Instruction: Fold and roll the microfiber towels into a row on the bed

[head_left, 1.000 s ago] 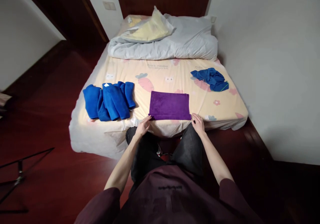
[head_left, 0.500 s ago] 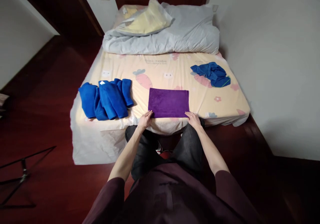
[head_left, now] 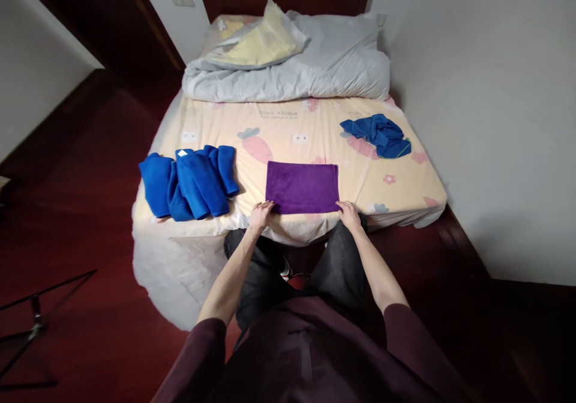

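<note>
A purple towel, folded into a flat rectangle, lies near the front edge of the bed. At its near left corner is my left hand, with the fingertips closed on the cloth. My right hand pinches the near right corner in the same way. Both thumbs are mostly hidden from above. To the left, several folded blue towels lie overlapped in a row, one with a small white tag. A crumpled blue cloth with a thin green edge rests further back on the right.
The bed has a carrot-patterned sheet. A grey quilt and a pale yellow pillow are at its head. A wall runs along the right. Black stand legs spread on the floor at left.
The view has shifted slightly. My right fingertips have slid a little outward to the towel's corner; my left hand and the towel look almost unchanged.
</note>
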Tool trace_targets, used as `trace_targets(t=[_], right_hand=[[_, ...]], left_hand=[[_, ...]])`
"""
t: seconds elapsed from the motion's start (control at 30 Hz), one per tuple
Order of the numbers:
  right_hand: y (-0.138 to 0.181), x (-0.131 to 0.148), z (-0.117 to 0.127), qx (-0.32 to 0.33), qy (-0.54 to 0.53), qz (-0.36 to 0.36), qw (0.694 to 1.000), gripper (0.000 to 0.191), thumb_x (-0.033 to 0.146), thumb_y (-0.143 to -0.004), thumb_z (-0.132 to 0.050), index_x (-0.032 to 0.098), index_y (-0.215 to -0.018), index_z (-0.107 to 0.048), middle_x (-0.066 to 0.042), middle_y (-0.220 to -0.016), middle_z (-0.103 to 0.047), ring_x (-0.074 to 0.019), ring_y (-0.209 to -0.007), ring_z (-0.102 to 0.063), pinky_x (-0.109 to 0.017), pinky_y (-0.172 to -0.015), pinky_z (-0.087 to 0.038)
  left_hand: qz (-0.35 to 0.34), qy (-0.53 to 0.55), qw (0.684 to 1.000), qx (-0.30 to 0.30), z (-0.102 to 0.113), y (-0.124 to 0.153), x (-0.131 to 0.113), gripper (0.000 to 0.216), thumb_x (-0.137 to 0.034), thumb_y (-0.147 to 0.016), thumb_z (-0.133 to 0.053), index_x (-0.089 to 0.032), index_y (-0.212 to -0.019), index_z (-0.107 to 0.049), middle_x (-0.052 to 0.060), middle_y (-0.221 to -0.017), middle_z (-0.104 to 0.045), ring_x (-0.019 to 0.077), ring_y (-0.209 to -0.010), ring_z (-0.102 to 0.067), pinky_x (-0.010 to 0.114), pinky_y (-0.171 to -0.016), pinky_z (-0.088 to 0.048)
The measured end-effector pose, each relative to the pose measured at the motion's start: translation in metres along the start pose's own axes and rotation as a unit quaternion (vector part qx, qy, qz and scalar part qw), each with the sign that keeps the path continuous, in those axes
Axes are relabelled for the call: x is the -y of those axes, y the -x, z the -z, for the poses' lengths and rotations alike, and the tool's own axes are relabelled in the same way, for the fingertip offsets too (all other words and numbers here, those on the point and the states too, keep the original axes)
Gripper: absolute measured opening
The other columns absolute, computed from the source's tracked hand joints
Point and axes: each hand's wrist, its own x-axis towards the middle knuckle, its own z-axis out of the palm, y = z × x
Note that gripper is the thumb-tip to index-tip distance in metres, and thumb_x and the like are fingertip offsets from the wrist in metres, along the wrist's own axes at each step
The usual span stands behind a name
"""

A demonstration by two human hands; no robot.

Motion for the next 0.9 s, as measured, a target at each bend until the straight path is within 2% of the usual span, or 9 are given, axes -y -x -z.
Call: trace_targets(t=[0.2, 0.4, 0.57, 0.67, 0.77, 0.9], right_hand=[[0.004, -0.001, 0.003, -0.013, -0.009, -0.019, 1.0, 0.051, -0.001, -0.088, -0.055, 0.021, -0.123, -0.084, -0.01, -0.129, -0.08, -0.0221, -0.122, -0.075, -0.041, -0.122, -0.055], [0.028, -0.005, 0.011, -0.004, -0.03, -0.023, 0.999, 0.045, 0.005, -0.092, -0.057, 0.021, -0.124, -0.085, -0.011, -0.13, -0.081, -0.0245, -0.12, -0.076, -0.043, -0.119, -0.057], [0.028, -0.004, 0.016, -0.004, -0.034, -0.033, 0.999, 0.038, 0.011, -0.093, -0.062, 0.024, -0.12, -0.086, -0.008, -0.124, -0.082, -0.0257, -0.113, -0.076, -0.044, -0.113, -0.059], [0.022, -0.001, 0.017, -0.003, -0.032, -0.039, 0.999, 0.038, 0.009, -0.09, -0.064, 0.024, -0.118, -0.086, -0.007, -0.122, -0.083, -0.0252, -0.111, -0.076, -0.042, -0.112, -0.059], [0.017, 0.0, 0.018, 0.005, -0.037, -0.043, 0.998, 0.041, 0.004, -0.086, -0.066, 0.023, -0.116, -0.086, -0.006, -0.121, -0.083, -0.0242, -0.11, -0.077, -0.04, -0.112, -0.058], [0.015, 0.0, 0.018, 0.003, -0.03, -0.066, 0.997, 0.036, 0.009, -0.091, -0.067, 0.023, -0.118, -0.085, -0.007, -0.118, -0.084, -0.0242, -0.103, -0.077, -0.038, -0.105, -0.06]], left_hand=[[-0.017, 0.008, 1.0, 0.022, 0.012, 0.001, 0.005, 0.063, -0.001, -0.079, -0.055, -0.023, -0.133, -0.08, 0.01, -0.147, -0.073, 0.0285, -0.143, -0.068, 0.046, -0.13, -0.047], [0.0, 0.042, 0.998, 0.041, 0.017, 0.034, 0.01, 0.059, -0.005, -0.082, -0.056, -0.027, -0.131, -0.082, 0.006, -0.146, -0.074, 0.0302, -0.137, -0.071, 0.046, -0.122, -0.055], [0.063, 0.172, 0.983, -0.019, 0.02, 0.042, 0.013, 0.04, -0.018, -0.085, -0.061, -0.023, -0.117, -0.084, 0.008, -0.128, -0.082, 0.0294, -0.124, -0.076, 0.047, -0.116, -0.058], [0.075, 0.191, 0.978, -0.038, 0.021, 0.036, 0.012, 0.031, -0.03, -0.086, -0.065, -0.022, -0.108, -0.084, 0.01, -0.121, -0.082, 0.0305, -0.122, -0.074, 0.049, -0.116, -0.057], [0.089, 0.208, 0.973, -0.055, 0.021, 0.033, 0.011, 0.025, -0.033, -0.082, -0.068, -0.022, -0.099, -0.084, 0.012, -0.116, -0.082, 0.0305, -0.12, -0.073, 0.05, -0.117, -0.055], [0.124, 0.237, 0.96, -0.08, 0.017, 0.033, 0.012, 0.024, -0.04, -0.082, -0.073, -0.02, -0.093, -0.082, 0.012, -0.11, -0.082, 0.0285, -0.112, -0.074, 0.044, -0.11, -0.058]])
